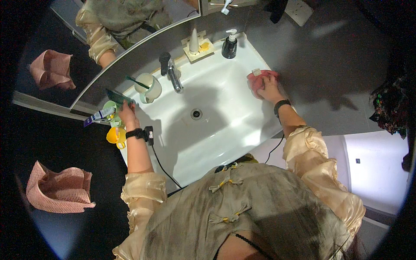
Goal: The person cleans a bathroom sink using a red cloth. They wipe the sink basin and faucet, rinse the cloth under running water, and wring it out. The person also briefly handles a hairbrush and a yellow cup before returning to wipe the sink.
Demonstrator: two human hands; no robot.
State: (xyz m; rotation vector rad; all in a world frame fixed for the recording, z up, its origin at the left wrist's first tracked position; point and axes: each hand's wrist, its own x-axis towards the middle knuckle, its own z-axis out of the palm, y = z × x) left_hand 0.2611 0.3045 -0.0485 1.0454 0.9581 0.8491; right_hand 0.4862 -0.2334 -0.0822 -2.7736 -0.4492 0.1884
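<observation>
A white washbasin (214, 139) lies before me. On its right rim my right hand (271, 90) presses down on a crumpled red cloth (255, 85) with a pale tag. At the left rim my left hand (127, 113) grips a dark green flat object (117, 97), whose kind I cannot make out. Close to that hand are a green cup (110, 105) holding a toothpaste tube (101, 113) and a yellow cup (114, 135). A pale green mug (152, 92) with a dark green toothbrush (138, 82) stands a little behind them.
The chrome faucet (175, 79) rises from the back rim. Behind it are a soap tray (198, 55) with a white tube and yellow soap, and a black pump bottle (229, 48). A mirror (136, 31) borders the back left. A pink towel (58, 198) hangs at left.
</observation>
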